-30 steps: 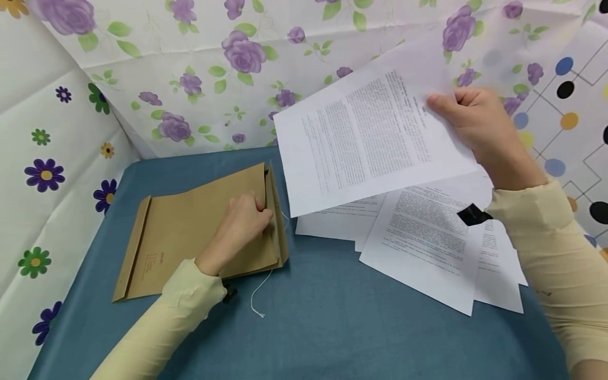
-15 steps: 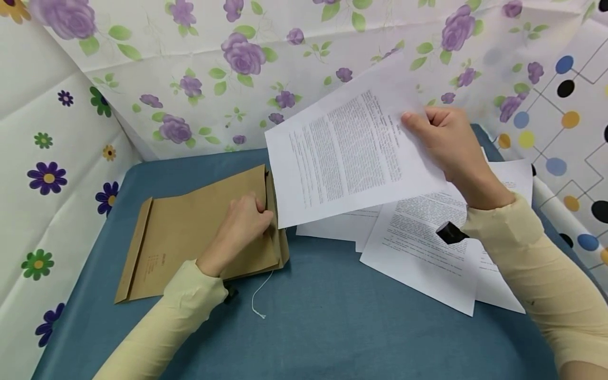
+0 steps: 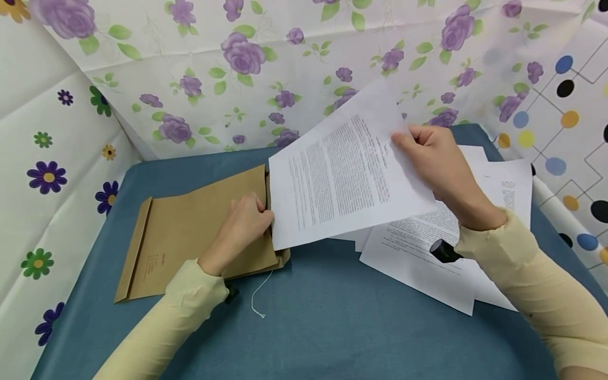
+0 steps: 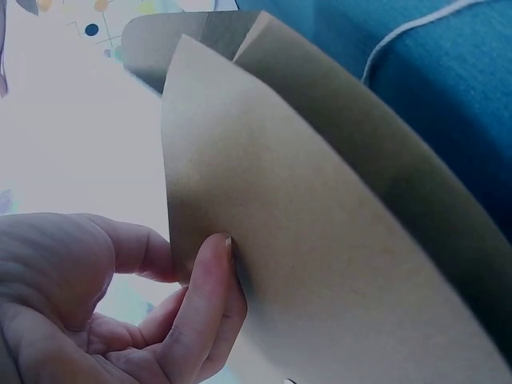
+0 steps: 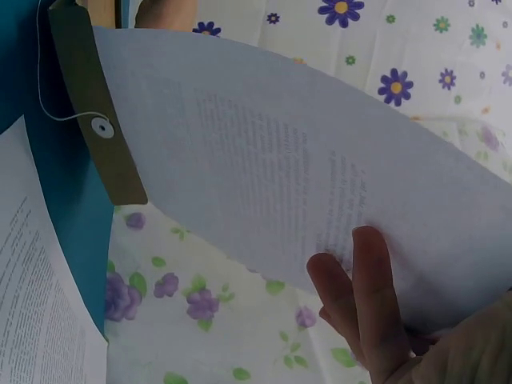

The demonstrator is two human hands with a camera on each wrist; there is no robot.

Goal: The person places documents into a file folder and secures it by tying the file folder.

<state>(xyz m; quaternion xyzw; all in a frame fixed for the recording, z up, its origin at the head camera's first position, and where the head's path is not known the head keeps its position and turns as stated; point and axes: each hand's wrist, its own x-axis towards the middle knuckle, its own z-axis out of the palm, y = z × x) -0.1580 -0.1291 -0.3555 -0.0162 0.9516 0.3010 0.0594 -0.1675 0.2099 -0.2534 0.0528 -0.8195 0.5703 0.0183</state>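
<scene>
At a blue-covered table, a left hand pinches open the mouth of a flat brown paper envelope as the right hand grips a printed white sheet, its leading edge at the opening, best slid in flat and square.

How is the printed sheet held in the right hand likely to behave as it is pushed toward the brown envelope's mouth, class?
The printed sheet is probably floppy: gripped at one end by the right hand, it bows visibly. It seems light, being held by that one end. Its free edge may buckle against the envelope.
</scene>
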